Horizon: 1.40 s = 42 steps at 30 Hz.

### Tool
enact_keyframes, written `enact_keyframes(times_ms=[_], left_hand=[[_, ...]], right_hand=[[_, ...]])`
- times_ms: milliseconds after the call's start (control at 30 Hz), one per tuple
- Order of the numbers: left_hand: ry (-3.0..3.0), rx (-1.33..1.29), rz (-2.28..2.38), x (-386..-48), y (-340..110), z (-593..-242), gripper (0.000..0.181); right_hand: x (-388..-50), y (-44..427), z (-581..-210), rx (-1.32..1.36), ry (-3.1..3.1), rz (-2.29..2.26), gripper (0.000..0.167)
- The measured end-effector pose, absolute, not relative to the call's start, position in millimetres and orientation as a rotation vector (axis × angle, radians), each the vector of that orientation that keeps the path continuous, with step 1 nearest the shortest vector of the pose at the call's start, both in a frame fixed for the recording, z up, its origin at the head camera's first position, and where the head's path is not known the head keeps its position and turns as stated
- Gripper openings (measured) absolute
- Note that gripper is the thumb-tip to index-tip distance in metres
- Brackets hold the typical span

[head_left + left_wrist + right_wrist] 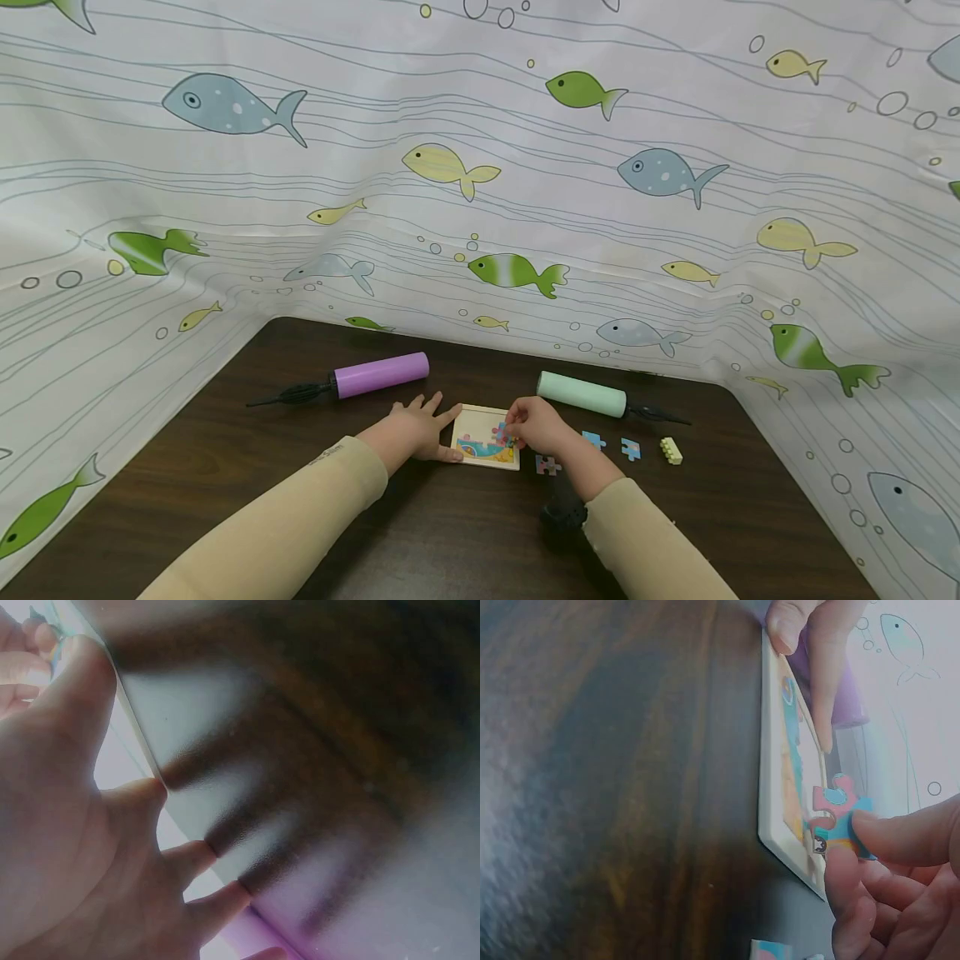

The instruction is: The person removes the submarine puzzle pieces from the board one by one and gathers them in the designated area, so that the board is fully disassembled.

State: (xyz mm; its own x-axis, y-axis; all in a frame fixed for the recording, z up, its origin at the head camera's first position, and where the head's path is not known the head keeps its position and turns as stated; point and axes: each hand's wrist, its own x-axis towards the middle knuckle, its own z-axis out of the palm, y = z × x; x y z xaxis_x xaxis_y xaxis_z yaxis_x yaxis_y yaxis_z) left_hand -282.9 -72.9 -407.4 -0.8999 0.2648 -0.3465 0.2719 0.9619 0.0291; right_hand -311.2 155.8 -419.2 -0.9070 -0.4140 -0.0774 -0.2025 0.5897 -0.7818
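A small puzzle tray (483, 409) with a pale rim lies on the dark table, pieces fitted along its lower part. My left hand (411, 432) spreads its fingers along the tray's left side; thumb and index finger touch its edge. Over the right part of the tray, my right hand (542, 423) pinches a jigsaw piece (842, 814) between thumb and fingers. That piece is pink and blue with some yellow, and looks tilted up at the tray's rim in the right wrist view. Whether it touches the tray I cannot tell.
Loose jigsaw pieces (630, 449) lie right of the tray, near a pale yellow toy brick (671, 451). Behind are a purple hand pump (382, 375) and a mint green one (582, 394), both with black nozzles. A fish-print curtain (525, 208) surrounds the table's far sides.
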Motion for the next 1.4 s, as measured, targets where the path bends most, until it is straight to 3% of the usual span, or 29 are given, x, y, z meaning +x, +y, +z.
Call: enact_keyframes(times_ms=[333,1000,1400], left_hand=[[2.756,0.389,-0.004,-283,-73,-407,0.091],[2.755,0.406,0.036,-285,-76,-408,0.091],[2.758,0.406,0.024,-287,-76,-412,0.091]], right_hand=[[-309,176,-403,-0.521,2.626,-1.190,0.006],[-280,317,-391,-0.442,2.521,-1.144,0.013],[-268,353,-405,-0.353,2.583,-1.079,0.009]])
